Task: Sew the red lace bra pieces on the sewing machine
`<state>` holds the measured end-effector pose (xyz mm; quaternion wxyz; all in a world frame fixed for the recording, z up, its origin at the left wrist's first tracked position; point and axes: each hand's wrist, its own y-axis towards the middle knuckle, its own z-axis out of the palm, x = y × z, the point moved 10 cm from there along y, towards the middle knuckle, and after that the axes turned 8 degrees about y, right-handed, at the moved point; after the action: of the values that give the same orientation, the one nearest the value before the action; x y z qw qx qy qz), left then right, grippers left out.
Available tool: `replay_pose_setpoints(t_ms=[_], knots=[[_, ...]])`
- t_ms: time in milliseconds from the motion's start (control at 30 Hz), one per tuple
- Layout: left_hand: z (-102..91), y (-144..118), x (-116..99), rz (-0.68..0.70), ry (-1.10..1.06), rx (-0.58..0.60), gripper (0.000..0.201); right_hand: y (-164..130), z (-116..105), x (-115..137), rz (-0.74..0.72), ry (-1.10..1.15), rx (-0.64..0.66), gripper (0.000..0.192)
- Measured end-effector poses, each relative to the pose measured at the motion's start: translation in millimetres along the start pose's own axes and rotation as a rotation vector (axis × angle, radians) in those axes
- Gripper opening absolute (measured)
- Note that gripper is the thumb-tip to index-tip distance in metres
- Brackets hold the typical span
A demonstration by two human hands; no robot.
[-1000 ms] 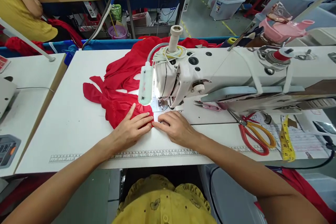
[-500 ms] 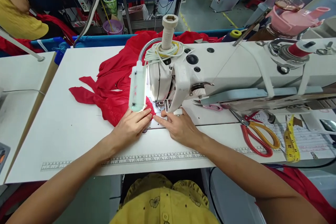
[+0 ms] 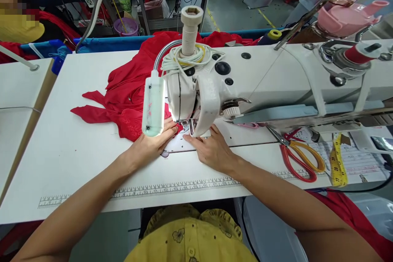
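Observation:
A red garment [image 3: 125, 90] lies bunched on the white table [image 3: 76, 159], left of a white sewing machine [image 3: 245, 82]. My left hand [image 3: 152, 143] lies flat on the cloth's near edge, fingertips beside the presser foot [image 3: 186, 125]. My right hand [image 3: 211, 149] rests flat on the table just right of the needle plate, fingers partly hidden under the machine head. A white lamp [image 3: 152, 104] on a flexible neck hangs over my left hand.
Red-and-yellow scissors [image 3: 299, 157] and a yellow tape measure [image 3: 337, 163] lie on the right. A printed ruler [image 3: 172, 188] runs along the table's front edge. Another person in yellow sits at the far left, behind a second table [image 3: 18, 90].
Both hands have slid forward with the red cloth's edge, up to the presser foot. The view has shifted down and closer to the machine.

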<state>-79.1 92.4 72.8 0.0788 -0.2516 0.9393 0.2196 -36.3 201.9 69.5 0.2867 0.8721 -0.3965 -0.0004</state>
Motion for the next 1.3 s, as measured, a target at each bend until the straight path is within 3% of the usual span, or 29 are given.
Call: replay_pose_setpoints(t_ms=[200, 533, 833, 1033, 1300], knots=[[3.4, 8, 7, -0.032, -0.033, 0.074, 0.024, 1, -3, 1, -0.015, -0.022, -0.026, 0.042], [-15.6, 17, -6, 0.023, 0.065, 0.01, 0.03, -1, 1, 0, -0.012, -0.033, 0.029, 0.045], [-2.9, 5, 1, -0.012, 0.085, 0.035, 0.028, 0, 4, -1, -0.014, 0.002, 0.065, 0.035], [20.5, -9, 15, -0.087, 0.117, 0.171, 0.024, -2, 5, -3, 0.003, 0.024, 0.054, 0.028], [3.2, -2, -8, 0.018, 0.223, -0.015, 0.036, 2, 1, -2, 0.029, 0.04, 0.058, 0.035]])
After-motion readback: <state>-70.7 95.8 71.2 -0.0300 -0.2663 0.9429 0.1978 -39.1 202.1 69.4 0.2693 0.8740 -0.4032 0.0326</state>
